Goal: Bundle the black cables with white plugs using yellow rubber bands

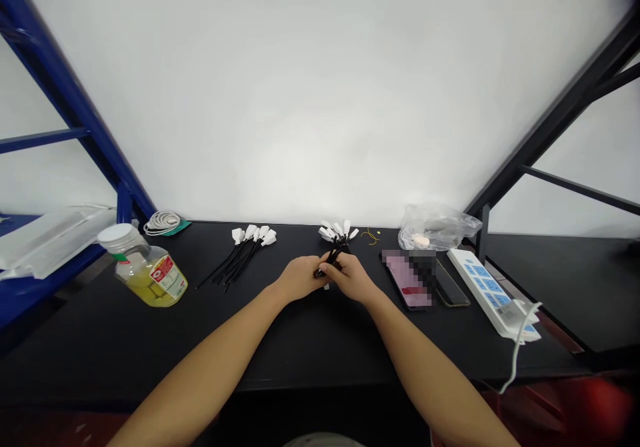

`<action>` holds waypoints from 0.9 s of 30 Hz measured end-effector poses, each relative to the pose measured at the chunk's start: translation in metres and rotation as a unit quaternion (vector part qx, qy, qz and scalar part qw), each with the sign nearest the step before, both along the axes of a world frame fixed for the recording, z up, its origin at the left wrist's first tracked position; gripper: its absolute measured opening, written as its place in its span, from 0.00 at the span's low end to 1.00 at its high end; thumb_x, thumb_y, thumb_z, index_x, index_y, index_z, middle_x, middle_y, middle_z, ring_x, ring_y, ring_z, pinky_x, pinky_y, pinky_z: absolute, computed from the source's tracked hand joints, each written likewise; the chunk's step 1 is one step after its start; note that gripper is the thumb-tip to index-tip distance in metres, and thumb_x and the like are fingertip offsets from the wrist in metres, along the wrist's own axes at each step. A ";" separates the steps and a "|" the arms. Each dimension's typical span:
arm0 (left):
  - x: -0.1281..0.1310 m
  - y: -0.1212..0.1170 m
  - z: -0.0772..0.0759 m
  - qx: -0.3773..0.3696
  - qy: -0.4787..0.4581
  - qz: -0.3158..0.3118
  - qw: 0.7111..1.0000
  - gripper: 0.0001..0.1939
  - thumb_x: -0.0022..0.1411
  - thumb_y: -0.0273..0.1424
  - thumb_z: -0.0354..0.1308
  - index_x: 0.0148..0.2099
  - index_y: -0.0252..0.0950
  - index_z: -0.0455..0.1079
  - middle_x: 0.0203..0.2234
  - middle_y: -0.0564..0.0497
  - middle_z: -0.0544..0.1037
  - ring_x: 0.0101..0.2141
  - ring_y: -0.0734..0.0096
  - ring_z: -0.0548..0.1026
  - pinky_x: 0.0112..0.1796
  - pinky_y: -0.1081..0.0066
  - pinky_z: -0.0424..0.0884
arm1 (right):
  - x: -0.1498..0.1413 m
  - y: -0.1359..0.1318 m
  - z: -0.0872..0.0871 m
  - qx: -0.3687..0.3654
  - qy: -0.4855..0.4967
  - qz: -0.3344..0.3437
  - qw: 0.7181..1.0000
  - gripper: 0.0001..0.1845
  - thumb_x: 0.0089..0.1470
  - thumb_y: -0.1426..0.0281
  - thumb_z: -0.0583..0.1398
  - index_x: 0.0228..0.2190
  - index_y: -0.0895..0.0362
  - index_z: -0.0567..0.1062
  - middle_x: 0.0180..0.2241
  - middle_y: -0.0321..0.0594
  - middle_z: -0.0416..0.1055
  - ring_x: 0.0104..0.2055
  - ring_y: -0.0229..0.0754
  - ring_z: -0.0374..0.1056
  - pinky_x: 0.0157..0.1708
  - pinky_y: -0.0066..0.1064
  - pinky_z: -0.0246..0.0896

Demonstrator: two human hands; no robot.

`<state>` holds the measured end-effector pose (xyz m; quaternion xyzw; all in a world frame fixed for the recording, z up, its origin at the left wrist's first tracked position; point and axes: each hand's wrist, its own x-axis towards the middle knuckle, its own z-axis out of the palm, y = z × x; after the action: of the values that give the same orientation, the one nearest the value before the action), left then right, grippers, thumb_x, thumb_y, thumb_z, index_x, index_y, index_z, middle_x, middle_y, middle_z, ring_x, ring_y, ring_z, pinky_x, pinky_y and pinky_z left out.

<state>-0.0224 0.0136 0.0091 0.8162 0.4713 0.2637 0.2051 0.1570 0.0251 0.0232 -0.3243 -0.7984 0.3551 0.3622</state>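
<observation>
Left forearm (200,374) and right forearm (430,367) come in from the near edge, angled inward, wrists low, so both hands meet mid-table. Left hand (299,278) and right hand (349,277) almost touch, both mostly closed, fingers curled on a bundle (333,260) of black cables, pinching from both sides, which keeps the cables gathered tight. Exact finger grip is partly hidden. White plugs (338,232) fan out just past the hands; cannot tell if they rest on the black table (320,347).

Left of the bundle, a second bundle (235,267) lies flat, its plugs grouped together and cables splayed. Farther left are a tilted jar (147,275) of yellow liquid and a white cable coil (163,223). Right of the bundle, a phone (410,277) and a darker phone (451,285) lie flat, then a power strip (487,287) with its white cord (520,347) trailing toward the near edge. Behind the bundle are a thin yellow wire (370,236) and a plastic bag (435,227).
</observation>
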 end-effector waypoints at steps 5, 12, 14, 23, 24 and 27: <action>-0.037 0.006 0.020 -0.059 0.004 0.031 0.998 0.26 0.55 0.50 0.63 0.52 0.42 0.72 0.28 0.55 0.77 0.28 0.68 0.74 0.30 0.72 0.64 | -0.001 -0.004 0.003 0.053 -0.034 -0.025 0.998 0.14 0.65 0.61 0.54 0.35 0.57 0.73 0.31 0.39 0.73 0.34 0.40 0.68 0.36 0.31 0.63; -0.136 0.027 0.018 -0.118 0.197 0.345 0.910 0.17 0.55 0.44 0.61 0.43 0.40 0.74 0.45 0.41 0.78 0.43 0.51 0.77 0.38 0.64 0.69 | 0.000 -0.004 0.002 0.057 -0.055 -0.036 0.996 0.15 0.65 0.59 0.54 0.35 0.56 0.71 0.29 0.39 0.72 0.31 0.39 0.66 0.34 0.30 0.61; -0.148 0.030 0.012 -0.162 0.207 0.345 0.901 0.18 0.51 0.41 0.63 0.44 0.40 0.73 0.45 0.41 0.79 0.44 0.50 0.77 0.39 0.64 0.69 | -0.001 -0.005 0.003 0.058 -0.055 -0.033 0.996 0.14 0.66 0.59 0.54 0.35 0.56 0.71 0.29 0.39 0.72 0.31 0.39 0.66 0.34 0.30 0.61; -0.134 0.035 0.014 -0.113 0.007 0.313 0.943 0.16 0.56 0.37 0.53 0.43 0.42 0.78 0.39 0.49 0.82 0.38 0.60 0.78 0.37 0.69 0.69 | 0.001 -0.004 0.000 0.054 -0.064 -0.047 0.995 0.13 0.65 0.60 0.55 0.36 0.56 0.72 0.26 0.35 0.71 0.27 0.37 0.64 0.30 0.28 0.58; -0.131 0.036 0.016 -0.106 -0.042 0.318 0.941 0.16 0.56 0.36 0.52 0.40 0.40 0.79 0.38 0.49 0.82 0.38 0.61 0.78 0.36 0.70 0.69 | 0.001 -0.004 0.000 0.055 -0.064 -0.047 0.995 0.13 0.65 0.60 0.54 0.36 0.56 0.72 0.26 0.36 0.71 0.28 0.37 0.65 0.31 0.28 0.58; -0.124 0.035 0.022 -0.084 -0.182 0.355 0.913 0.18 0.54 0.34 0.51 0.39 0.35 0.80 0.33 0.47 0.82 0.32 0.63 0.77 0.32 0.70 0.69 | 0.001 -0.004 0.001 0.059 -0.064 -0.045 0.995 0.13 0.65 0.60 0.54 0.36 0.55 0.72 0.27 0.37 0.72 0.29 0.38 0.66 0.32 0.28 0.60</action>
<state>-0.1459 0.0483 0.0308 0.5130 0.7051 0.4223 0.2478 0.1579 0.0210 0.0239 -0.3601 -0.8241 0.2695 0.3444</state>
